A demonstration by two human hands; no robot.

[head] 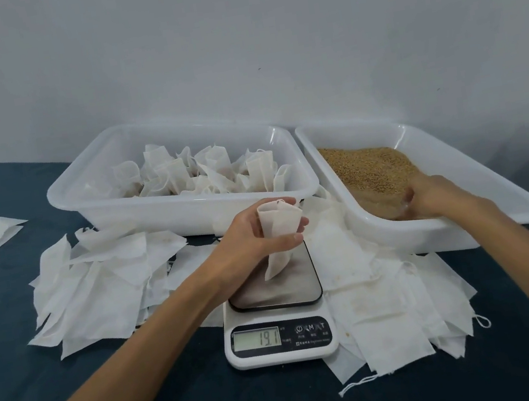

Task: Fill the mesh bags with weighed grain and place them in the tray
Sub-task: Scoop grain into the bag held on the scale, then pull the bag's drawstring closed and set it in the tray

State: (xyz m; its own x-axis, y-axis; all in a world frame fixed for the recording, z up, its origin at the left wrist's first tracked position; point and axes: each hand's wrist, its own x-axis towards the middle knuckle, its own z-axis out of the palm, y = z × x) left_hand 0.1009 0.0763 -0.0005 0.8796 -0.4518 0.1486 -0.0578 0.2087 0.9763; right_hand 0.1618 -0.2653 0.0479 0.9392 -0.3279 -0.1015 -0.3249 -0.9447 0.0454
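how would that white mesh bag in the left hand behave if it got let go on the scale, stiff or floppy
The thin white mesh bag probably flops: its cloth creases and folds where the left hand grips it. It seems light, as the small white digital kitchen scale under it shows a low reading. With its mouth open at the top, it would likely slump sideways and might spill any grain inside.

Soft, even, cool light fills the scene, moderately bright, its source not visible. Shadows are faint: a pale one under the scale (277,323) and along the trays' (185,209) bases. The scale's steel plate shows a dull sheen, no hard glare. The wide lens bows the table (44,391) edge and stretches the forearms near the bottom corners. The right hand (429,196) is slightly blurred.
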